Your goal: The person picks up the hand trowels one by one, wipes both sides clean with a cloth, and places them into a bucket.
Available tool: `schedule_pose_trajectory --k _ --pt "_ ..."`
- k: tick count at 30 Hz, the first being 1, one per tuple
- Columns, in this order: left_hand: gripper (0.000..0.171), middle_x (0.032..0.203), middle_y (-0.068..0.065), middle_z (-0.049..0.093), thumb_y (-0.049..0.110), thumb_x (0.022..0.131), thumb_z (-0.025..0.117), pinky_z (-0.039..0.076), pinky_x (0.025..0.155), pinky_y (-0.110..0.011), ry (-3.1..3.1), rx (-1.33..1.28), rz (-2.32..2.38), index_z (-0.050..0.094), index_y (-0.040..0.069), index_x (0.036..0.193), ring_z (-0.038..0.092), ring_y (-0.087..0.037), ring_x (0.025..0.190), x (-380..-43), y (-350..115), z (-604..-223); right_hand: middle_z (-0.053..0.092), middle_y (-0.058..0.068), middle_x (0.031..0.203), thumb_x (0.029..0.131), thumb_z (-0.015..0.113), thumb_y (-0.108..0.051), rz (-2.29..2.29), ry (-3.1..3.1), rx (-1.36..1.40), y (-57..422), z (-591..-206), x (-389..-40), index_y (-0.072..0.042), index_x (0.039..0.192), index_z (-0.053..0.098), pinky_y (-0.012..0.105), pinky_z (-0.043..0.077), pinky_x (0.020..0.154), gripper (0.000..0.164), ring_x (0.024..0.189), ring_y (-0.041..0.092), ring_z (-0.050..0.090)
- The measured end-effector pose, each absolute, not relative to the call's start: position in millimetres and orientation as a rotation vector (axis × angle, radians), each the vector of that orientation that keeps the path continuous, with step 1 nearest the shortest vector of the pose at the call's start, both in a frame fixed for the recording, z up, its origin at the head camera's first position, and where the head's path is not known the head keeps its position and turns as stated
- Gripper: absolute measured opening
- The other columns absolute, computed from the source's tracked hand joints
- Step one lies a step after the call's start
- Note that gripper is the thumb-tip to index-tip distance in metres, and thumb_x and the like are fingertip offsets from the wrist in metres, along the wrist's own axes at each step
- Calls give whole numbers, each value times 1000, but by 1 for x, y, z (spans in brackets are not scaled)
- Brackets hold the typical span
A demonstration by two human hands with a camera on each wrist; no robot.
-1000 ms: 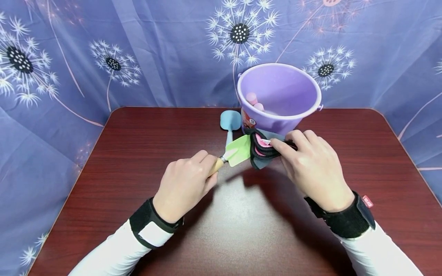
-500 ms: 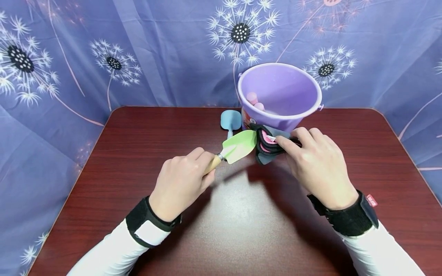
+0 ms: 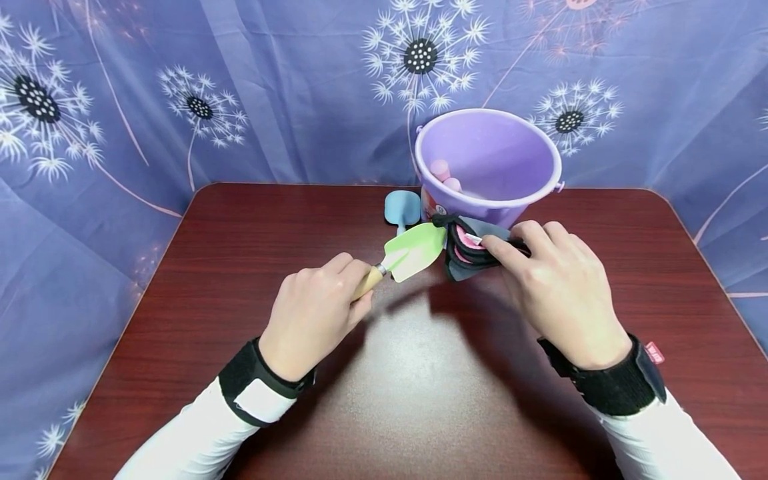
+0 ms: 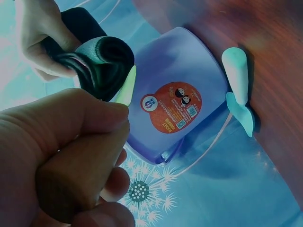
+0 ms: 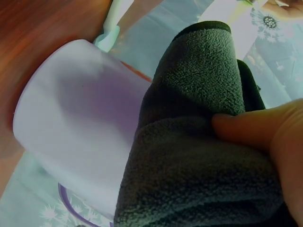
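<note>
Gripping a trowel [image 3: 414,252], the left hand [image 3: 315,313] is partly hiding its handle [image 3: 368,283]; the right hand [image 3: 563,293] is pinching fabric [image 3: 471,250], covering its right end

Through my cameras I see a lime-green trowel [image 3: 415,252] with a tan handle [image 3: 367,283], and a grey cloth [image 3: 471,258] with black edges and pink bits. By the red-brown tabletop's [image 3: 258,247] back edge are a purple bucket [image 3: 504,160] and a light-blue shovel [image 3: 403,208]. White dandelions [image 3: 420,57] dot the blue-purple curtain [image 3: 300,107].
</note>
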State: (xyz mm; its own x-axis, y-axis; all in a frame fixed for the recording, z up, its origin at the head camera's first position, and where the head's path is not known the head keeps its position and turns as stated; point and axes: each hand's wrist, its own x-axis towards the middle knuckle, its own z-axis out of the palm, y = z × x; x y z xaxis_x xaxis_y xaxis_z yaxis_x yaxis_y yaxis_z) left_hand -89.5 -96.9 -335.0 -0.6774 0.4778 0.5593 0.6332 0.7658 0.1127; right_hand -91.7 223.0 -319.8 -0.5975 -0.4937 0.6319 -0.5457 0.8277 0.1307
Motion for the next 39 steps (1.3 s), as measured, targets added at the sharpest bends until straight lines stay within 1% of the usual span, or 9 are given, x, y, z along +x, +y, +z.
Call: schedule_pose_trajectory --k 7,11,14,19,23,27,32,36,39 --pt "21 73 2 50 14 81 88 41 39 -36 -2451 -836 -418 69 10 90 39 -16 44 -88 -93 -337 59 14 95 94 78 -31 111 -2287 837 213 -323 -91 -8 118 73 45 40 57 34 72 38 49" --pt "21 73 2 50 14 82 87 42 39 -36 -2457 -853 -409 68 10 91 41 -16 44 -87 -90 -340 58 12 96 94 77 -23 103 -2316 891 207 -328 -89 -8 117 72 44 41 58 28 73 37 49" --pt "23 73 2 48 15 83 87 42 40 -35 -2456 -866 -402 66 10 90 41 -16 45 -85 -88 -341 59 12 98 91 78 -15 110 -2337 929 203 -332 -87 -9 119 73 44 43 59 29 75 36 50" --pt "24 73 1 47 17 84 87 43 40 -36 -2455 -873 -401 64 10 89 42 -16 46 -84 -86 -343 60 11 101 94 69 -6 129 -2366 984 197 -336 -85 -10 122 73 44 45 61 29 79 35 51" --pt "24 73 1 48 18 85 87 43 40 -37 -2460 -859 -424 65 10 90 43 -17 45 -85 -87 -343 61 10 101 97 63 -7 157 -2364 1024 194 -338 -84 -12 121 75 44 47 64 27 82 34 54" --pt "22 74 2 50 18 85 87 45 41 -38 -2473 -840 -452 68 11 92 43 -18 46 -87 -88 -343 61 9 102 98 61 -7 173 -2358 1064 192 -338 -84 -14 120 76 44 47 65 27 83 33 55" --pt "21 75 3 54 16 83 88 49 45 -40 -2513 -813 -526 73 10 96 50 -17 50 -92 -92 -341 62 8 102 98 62 -9 160 -2372 1101 192 -337 -82 -15 122 76 44 45 65 28 83 33 54" --pt "20 74 4 56 16 83 89 50 50 -35 -2603 -771 -664 75 11 95 53 -13 56 -98 -97 -338 62 7 100 100 61 -13 150 -2369 1117 193 -337 -81 -16 124 75 44 44 65 28 83 32 54" --pt "16 73 6 59 15 85 87 48 53 -32 -2688 -748 -832 77 11 96 52 -11 58 -105 -102 -336 62 7 100 100 60 -14 148 -2357 1117 193 -335 -82 -16 124 75 43 42 65 28 83 32 54"
